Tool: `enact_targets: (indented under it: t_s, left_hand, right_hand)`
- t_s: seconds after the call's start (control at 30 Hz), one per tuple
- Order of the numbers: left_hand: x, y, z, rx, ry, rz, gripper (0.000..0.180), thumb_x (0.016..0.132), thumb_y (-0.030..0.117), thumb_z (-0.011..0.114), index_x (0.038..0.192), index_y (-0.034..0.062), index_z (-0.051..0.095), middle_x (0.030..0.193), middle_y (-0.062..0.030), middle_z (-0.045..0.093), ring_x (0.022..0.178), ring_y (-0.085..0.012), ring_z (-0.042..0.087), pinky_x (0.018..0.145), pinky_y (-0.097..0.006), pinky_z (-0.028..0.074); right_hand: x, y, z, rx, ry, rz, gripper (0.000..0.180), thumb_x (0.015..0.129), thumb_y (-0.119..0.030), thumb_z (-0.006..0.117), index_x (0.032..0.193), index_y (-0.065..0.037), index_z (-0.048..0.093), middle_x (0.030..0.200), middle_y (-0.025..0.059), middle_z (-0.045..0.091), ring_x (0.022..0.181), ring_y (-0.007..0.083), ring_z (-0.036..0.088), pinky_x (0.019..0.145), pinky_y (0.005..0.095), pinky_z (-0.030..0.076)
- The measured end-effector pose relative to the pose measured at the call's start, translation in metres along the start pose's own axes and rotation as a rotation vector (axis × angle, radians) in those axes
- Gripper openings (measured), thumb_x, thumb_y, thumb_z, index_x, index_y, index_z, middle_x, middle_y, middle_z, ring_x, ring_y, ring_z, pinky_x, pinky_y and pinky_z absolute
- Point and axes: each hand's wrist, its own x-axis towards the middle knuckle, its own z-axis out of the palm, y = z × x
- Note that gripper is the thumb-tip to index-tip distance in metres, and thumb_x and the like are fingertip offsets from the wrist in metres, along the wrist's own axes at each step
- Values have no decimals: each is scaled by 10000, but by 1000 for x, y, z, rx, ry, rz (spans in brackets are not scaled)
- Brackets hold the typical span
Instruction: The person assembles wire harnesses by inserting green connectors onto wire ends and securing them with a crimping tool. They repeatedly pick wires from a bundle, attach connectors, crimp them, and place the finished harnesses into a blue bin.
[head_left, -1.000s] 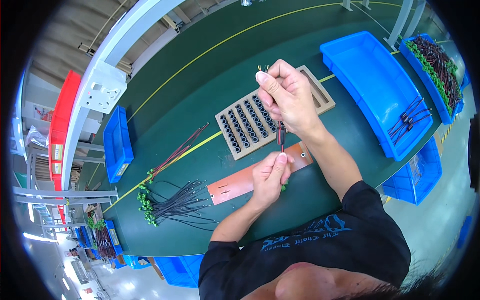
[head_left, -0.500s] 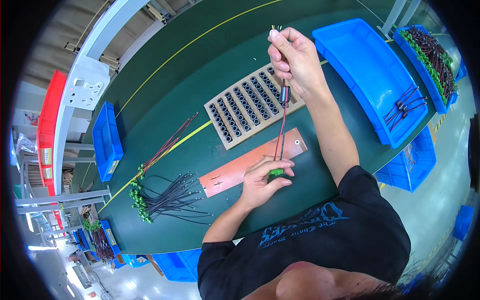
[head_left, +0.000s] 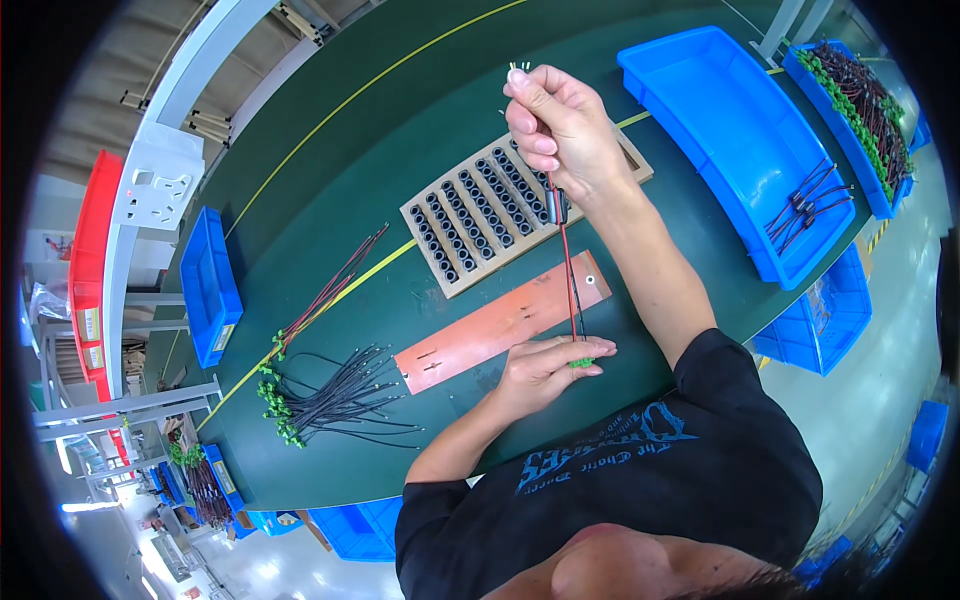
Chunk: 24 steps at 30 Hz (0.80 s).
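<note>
R hand (head_left: 565,135) is up, pinching one end of a red/blk lead (head_left: 567,262), bare tips poking past the thumb; L hand (head_left: 543,378), nearer the body, has thumb + fingers closed about its green plug (head_left: 581,363). Lead runs straight btwn them, w/ blk sleeve (head_left: 557,208) just below R hand. Beneath: orange strip (head_left: 460,346) & wooden tray (head_left: 495,262) w/ rows of blk tubes, on green tabletop (head_left: 340,190) w/ yellow lines. To L, loose blk leads (head_left: 335,398) + red leads (head_left: 345,272); to R, blue bin (head_left: 700,120) w/ a few sleeved leads (head_left: 803,207). Rm: white socket panel (head_left: 160,183) on post, red bin (head_left: 92,260) far L, pale floor (head_left: 840,440).
</note>
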Motion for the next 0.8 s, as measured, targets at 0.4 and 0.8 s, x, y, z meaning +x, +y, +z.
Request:
enact_targets:
  t_s: [0.4, 0.8]
  left_hand:
    - [-11, -14, -13, 184, 74, 186, 756, 884, 299, 834, 1470, 59, 421, 1558, -304, 410, 1427, -434, 467, 1175, -546, 386]
    - [56, 29, -46, 35, 298, -103, 388, 1102, 231, 513, 1401, 2, 421, 952, -47, 514, 775, -108, 481, 698, -279, 425]
  right_hand:
    - [-31, -4, 35, -77, -202, 23, 224, 1066, -180, 616, 906, -72, 502, 657, 38, 589, 465, 44, 459, 360, 200, 319]
    - [-45, 5, 43, -49, -299, 23, 228, 1081, -149, 582, 905, -85, 453, 682, 42, 568, 470, 36, 396, 386, 200, 291]
